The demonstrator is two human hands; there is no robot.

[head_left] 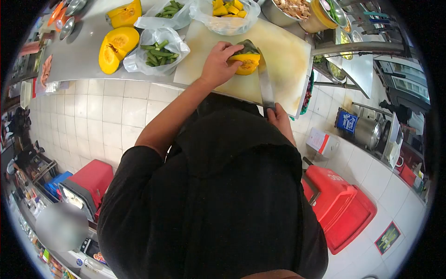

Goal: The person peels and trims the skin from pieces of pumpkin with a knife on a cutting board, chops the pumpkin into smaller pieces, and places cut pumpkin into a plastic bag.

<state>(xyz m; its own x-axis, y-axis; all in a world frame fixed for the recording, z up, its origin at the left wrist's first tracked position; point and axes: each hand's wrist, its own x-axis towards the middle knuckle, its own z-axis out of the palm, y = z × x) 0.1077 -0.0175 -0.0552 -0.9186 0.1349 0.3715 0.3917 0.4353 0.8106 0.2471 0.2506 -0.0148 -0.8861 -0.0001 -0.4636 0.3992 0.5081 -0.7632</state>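
On a pale cutting board [291, 60] lies a pumpkin piece [246, 64] with dark green rind and orange flesh. My left hand [222, 64] rests on its left side, fingers bent over the rind, holding it. My right hand [280, 120] is wrapped round the dark handle of a large knife [266, 83]. The blade stands at the right side of the pumpkin piece and points away from me. Left of the board sits a plastic bag of green vegetable pieces [160, 55]. Cut orange pumpkin chunks fill another bag [226, 24] at the board's far edge.
Larger pumpkin pieces [117, 48] lie on the metal counter [86, 55] at the left. Metal bowls [68, 28] stand farther left. A pot of brown shreds [281, 17] is beyond the board. Red containers [341, 204] stand on the floor behind me at both sides.
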